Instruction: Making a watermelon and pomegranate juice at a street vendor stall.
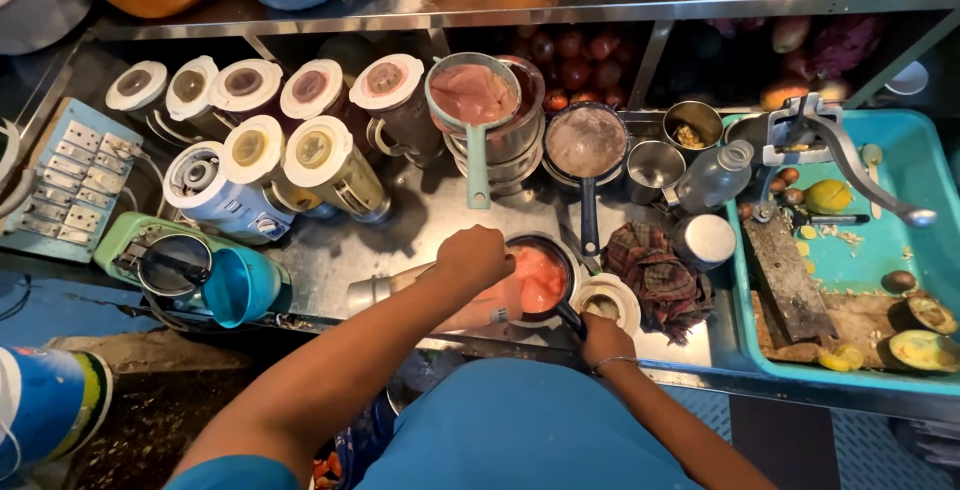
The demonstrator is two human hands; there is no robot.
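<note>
My left hand [475, 255] grips a blender jar [470, 312] tipped on its side, with pink juice in it and its metal base [368, 291] pointing left. The jar's mouth lies over a round strainer [543, 278] filled with red-pink pulp. My right hand [604, 336], with a thin bracelet at the wrist, holds the strainer's dark handle [571, 317] at the counter's front edge. A small white-rimmed cup [606, 301] stands just above that hand. What sits under the strainer is hidden.
Several white-lidded blender jars [312, 150] crowd the left. Nearby are a switch board [70, 175], a teal jug [238, 286], two pulp-filled strainers [472, 95], steel cups [652, 165] and a checked cloth [655, 272]. A teal tray [900, 250] at right holds a citrus press [835, 140] and avocado halves [920, 350].
</note>
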